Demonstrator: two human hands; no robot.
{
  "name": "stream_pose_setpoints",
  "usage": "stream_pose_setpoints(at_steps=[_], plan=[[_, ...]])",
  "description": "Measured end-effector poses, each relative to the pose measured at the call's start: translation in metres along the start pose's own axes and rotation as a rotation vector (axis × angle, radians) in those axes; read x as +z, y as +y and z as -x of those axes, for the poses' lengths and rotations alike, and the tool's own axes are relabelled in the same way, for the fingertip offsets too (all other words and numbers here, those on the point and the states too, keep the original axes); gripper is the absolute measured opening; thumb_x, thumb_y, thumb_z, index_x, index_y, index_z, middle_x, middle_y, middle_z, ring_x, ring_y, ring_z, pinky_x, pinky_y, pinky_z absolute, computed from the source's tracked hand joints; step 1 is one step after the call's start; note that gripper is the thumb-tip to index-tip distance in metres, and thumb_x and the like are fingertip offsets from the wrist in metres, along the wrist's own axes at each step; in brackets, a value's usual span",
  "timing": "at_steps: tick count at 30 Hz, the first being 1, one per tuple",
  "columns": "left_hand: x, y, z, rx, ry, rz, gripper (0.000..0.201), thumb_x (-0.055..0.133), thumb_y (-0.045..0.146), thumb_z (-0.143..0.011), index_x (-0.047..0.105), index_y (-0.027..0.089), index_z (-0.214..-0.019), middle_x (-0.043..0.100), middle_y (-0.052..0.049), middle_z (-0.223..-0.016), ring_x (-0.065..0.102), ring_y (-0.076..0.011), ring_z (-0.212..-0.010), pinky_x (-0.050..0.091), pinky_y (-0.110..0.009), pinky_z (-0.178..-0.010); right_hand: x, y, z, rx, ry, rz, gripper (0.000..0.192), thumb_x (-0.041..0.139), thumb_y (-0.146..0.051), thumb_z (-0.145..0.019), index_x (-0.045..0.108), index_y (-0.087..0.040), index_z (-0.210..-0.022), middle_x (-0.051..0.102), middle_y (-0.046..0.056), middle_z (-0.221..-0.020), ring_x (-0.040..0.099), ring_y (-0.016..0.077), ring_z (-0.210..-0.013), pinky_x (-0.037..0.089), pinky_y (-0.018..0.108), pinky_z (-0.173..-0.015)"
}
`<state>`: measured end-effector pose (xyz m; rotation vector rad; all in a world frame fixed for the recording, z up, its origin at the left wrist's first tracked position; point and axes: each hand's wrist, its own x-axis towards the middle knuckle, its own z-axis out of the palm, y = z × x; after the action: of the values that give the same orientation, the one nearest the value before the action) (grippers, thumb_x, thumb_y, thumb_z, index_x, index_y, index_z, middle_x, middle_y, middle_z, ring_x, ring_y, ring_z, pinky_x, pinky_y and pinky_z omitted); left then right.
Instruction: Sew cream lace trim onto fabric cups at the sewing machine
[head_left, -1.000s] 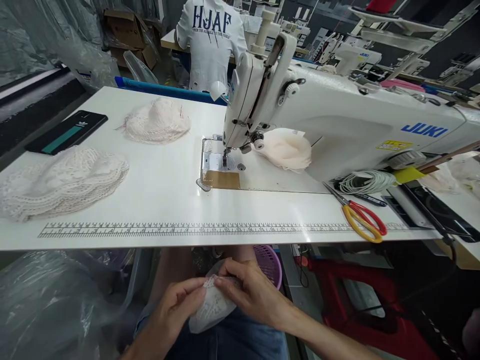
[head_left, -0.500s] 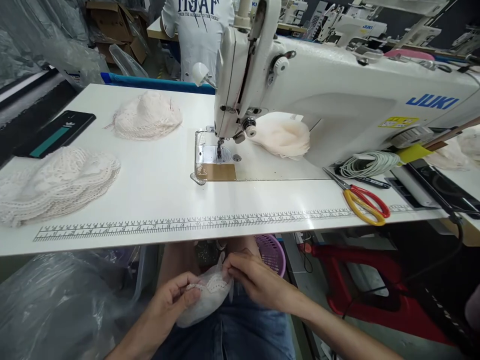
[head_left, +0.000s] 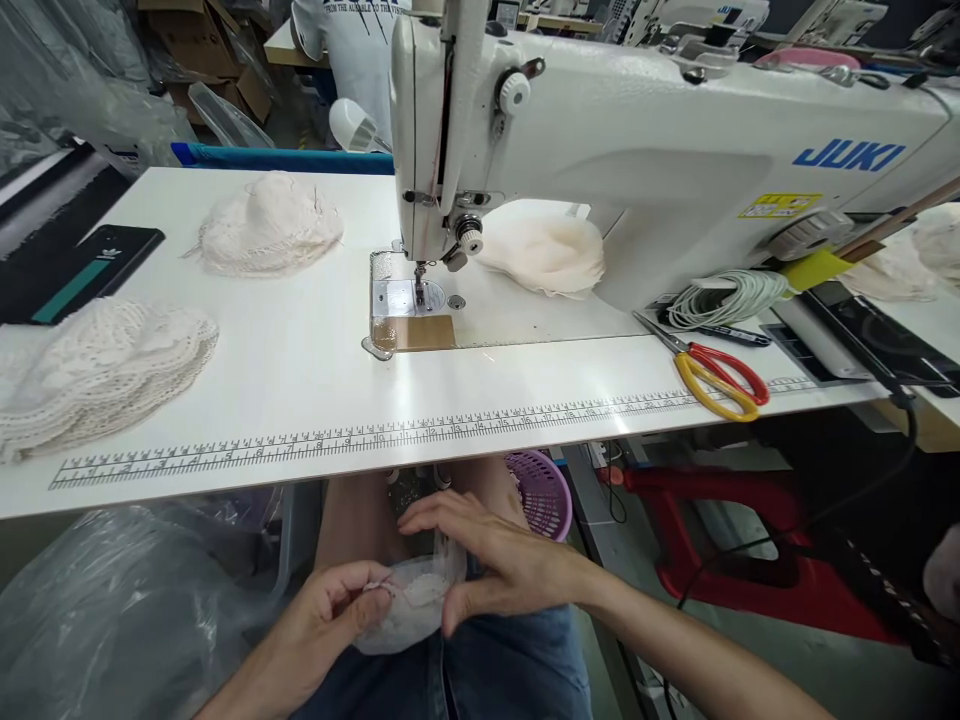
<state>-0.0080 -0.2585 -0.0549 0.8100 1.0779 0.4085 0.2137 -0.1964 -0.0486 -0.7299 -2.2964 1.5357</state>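
Over my lap, below the table edge, my left hand pinches a small piece of sheer white fabric with lace trim between thumb and fingers. My right hand is spread at the fabric's right side, thumb and fingers apart, partly covering it. Up on the table stands a white sewing machine, its presser foot over the needle plate. Cream fabric pieces lie under the machine's arm.
Lace pieces are stacked at the table's left, with another lace pile behind. Scissors lie near the front edge at right, beside a coiled cord. A purple basket and red stool stand below.
My right hand has gone from pinching the fabric to spreading its fingers beside it. My left hand keeps its pinch. The view has shifted slightly.
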Motion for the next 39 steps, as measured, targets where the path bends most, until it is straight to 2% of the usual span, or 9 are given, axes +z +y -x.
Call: stream_pose_setpoints(at_steps=[1,3,8,13,16,19,26,34,39], plan=[[0.0,0.001,0.001,-0.002,-0.004,-0.023,0.04,0.058,0.052,-0.08,0.071,0.016,-0.094,0.065,-0.003,-0.078,0.052,-0.0154,-0.073,0.04,-0.021,-0.067,0.0,0.001,-0.002,-0.008,-0.025,-0.015,0.061,0.071,-0.043,-0.072,0.045,-0.02,-0.122,0.055,0.008,-0.119,0.049,0.0205,-0.109,0.032,0.033,-0.095],[-0.001,0.001,0.003,0.002,0.002,-0.052,0.041,0.058,0.053,-0.08,0.071,0.016,-0.091,0.064,-0.003,-0.076,0.052,-0.0155,-0.073,0.04,-0.021,-0.066,0.001,0.004,-0.004,0.031,-0.054,-0.028,0.057,0.075,-0.047,-0.065,0.055,-0.02,-0.111,0.063,0.004,-0.101,0.055,0.0187,-0.094,0.035,0.031,-0.09],[-0.006,-0.003,0.011,0.004,0.05,-0.057,0.042,0.058,0.056,-0.078,0.07,0.016,-0.085,0.062,-0.002,-0.074,0.05,-0.0151,-0.072,0.039,-0.02,-0.066,0.005,0.016,-0.004,0.046,-0.089,-0.208,0.033,0.067,-0.046,-0.075,0.065,-0.013,-0.079,0.06,-0.001,-0.069,0.054,0.0105,-0.065,0.04,0.021,-0.065],[-0.007,0.003,0.012,0.018,-0.019,-0.128,0.043,0.061,0.055,-0.075,0.069,0.014,-0.085,0.06,-0.003,-0.074,0.048,-0.0147,-0.07,0.035,-0.02,-0.062,0.006,0.016,-0.006,-0.037,-0.124,-0.35,0.033,0.065,-0.043,-0.077,0.066,-0.01,-0.08,0.056,-0.001,-0.067,0.05,0.0084,-0.059,0.036,0.018,-0.053],[-0.003,0.013,0.007,0.01,-0.059,-0.249,0.033,0.071,0.042,-0.069,0.07,0.013,-0.085,0.058,0.0,-0.069,0.043,-0.0121,-0.063,0.031,-0.02,-0.056,0.005,0.015,-0.009,-0.043,-0.14,-0.347,0.032,0.065,-0.041,-0.078,0.067,-0.009,-0.083,0.057,0.0,-0.069,0.052,0.0093,-0.062,0.038,0.018,-0.056],[0.001,0.021,-0.001,-0.038,-0.025,-0.319,0.021,0.068,0.032,-0.071,0.072,0.012,-0.073,0.053,0.002,-0.057,0.039,-0.0098,-0.056,0.028,-0.02,-0.053,0.002,0.019,-0.01,-0.032,-0.199,-0.387,0.032,0.062,-0.04,-0.08,0.068,-0.009,-0.087,0.06,0.002,-0.072,0.055,0.0101,-0.065,0.041,0.018,-0.06],[-0.007,0.014,-0.005,-0.102,-0.019,-0.207,0.025,0.069,0.037,-0.069,0.074,0.013,-0.073,0.061,-0.002,-0.064,0.048,-0.0129,-0.062,0.035,-0.021,-0.058,-0.008,0.032,-0.003,0.093,-0.325,-0.478,0.036,0.063,-0.042,-0.079,0.066,-0.01,-0.095,0.065,0.005,-0.085,0.061,0.0146,-0.078,0.046,0.021,-0.07],[-0.02,0.01,0.003,-0.091,0.022,-0.161,0.032,0.07,0.046,-0.069,0.07,0.014,-0.069,0.058,0.0,-0.06,0.044,-0.0114,-0.059,0.032,-0.019,-0.055,-0.002,0.027,-0.009,0.117,-0.257,-0.223,0.035,0.075,-0.039,-0.066,0.064,-0.015,-0.088,0.063,-0.002,-0.074,0.058,0.0112,-0.066,0.04,0.017,-0.056],[-0.02,0.01,0.006,-0.091,0.043,-0.142,0.031,0.07,0.045,-0.069,0.07,0.014,-0.068,0.056,0.001,-0.059,0.043,-0.0114,-0.058,0.031,-0.019,-0.054,0.001,0.03,-0.01,0.056,-0.217,-0.293,0.028,0.069,-0.039,-0.075,0.068,-0.012,-0.083,0.062,-0.002,-0.073,0.057,0.0089,-0.065,0.039,0.016,-0.057]])
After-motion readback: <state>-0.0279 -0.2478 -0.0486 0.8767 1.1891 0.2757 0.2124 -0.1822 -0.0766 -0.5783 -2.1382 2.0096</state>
